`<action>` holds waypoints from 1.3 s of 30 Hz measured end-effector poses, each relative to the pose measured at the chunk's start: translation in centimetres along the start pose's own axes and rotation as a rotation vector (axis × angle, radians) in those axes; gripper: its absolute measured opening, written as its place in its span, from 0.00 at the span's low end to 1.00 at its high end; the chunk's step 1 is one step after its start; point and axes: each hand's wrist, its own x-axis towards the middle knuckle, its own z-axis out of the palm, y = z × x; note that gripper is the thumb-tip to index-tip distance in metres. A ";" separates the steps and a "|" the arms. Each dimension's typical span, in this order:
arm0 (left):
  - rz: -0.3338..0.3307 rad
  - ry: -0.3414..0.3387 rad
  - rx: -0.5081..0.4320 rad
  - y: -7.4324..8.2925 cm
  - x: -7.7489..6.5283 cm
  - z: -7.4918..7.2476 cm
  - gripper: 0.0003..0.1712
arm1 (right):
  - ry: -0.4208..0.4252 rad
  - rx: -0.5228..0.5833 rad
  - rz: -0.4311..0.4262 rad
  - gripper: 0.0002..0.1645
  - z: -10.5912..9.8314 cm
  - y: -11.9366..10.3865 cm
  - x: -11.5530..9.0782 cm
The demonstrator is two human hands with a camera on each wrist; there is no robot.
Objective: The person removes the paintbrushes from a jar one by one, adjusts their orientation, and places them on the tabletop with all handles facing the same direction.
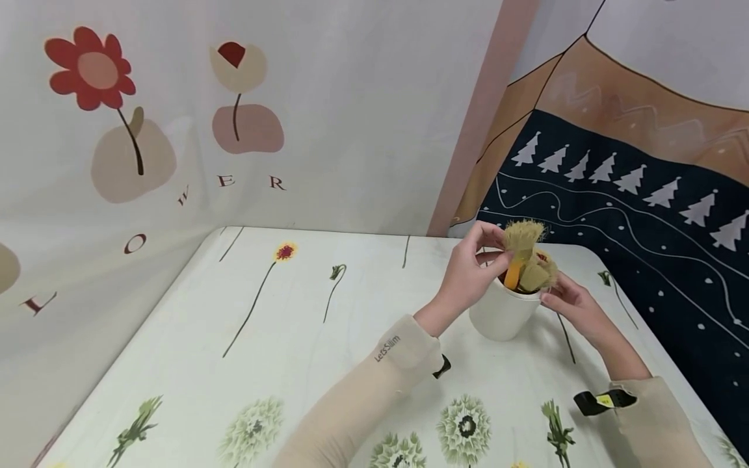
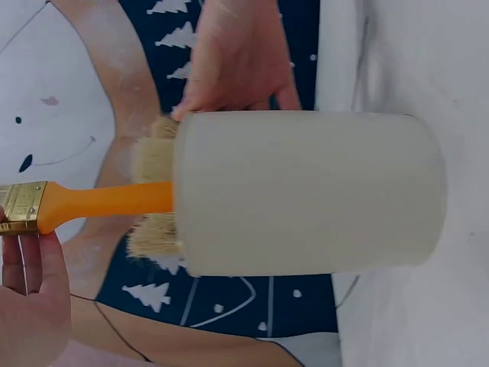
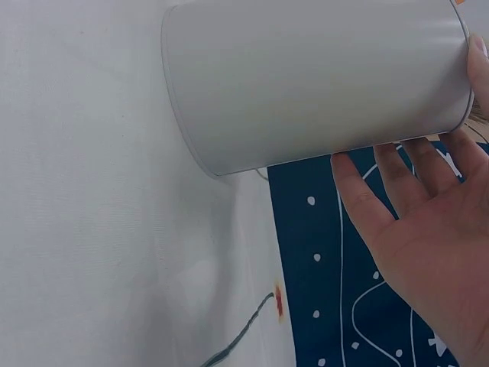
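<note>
My left hand [image 1: 465, 279] pinches a paintbrush [image 2: 114, 200] by its metal ferrule. Its orange handle points down into a white cylindrical container [image 1: 500, 317], and its pale bristles stand above the rim. Other brush heads [image 1: 539, 278] with straw-coloured bristles poke out of the container beside it. The lower ends of these brushes are hidden inside. My right hand [image 1: 582, 312] touches the container's right side, thumb at the rim and fingertips along the wall, with the fingers fairly straight in the right wrist view. The container stands upright on the table.
A white cloth with printed flowers covers the table [image 1: 363, 364]. Behind it hangs a pale curtain [image 1: 351, 117] with flower drawings. To the right, close to the table edge, hangs a dark blue cloth [image 1: 620, 227] with white printed trees.
</note>
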 end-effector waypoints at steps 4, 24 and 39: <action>0.034 0.003 -0.016 1.0 0.0 -0.5 0.15 | -0.003 0.004 -0.003 0.36 0.0 0.1 0.0; 0.071 0.078 -0.061 3.5 0.0 -3.9 0.15 | 0.010 -0.001 0.021 0.37 0.0 -0.2 0.1; 0.063 0.136 -0.053 3.6 -0.1 -6.7 0.16 | 0.014 0.015 0.021 0.37 -0.2 0.1 0.2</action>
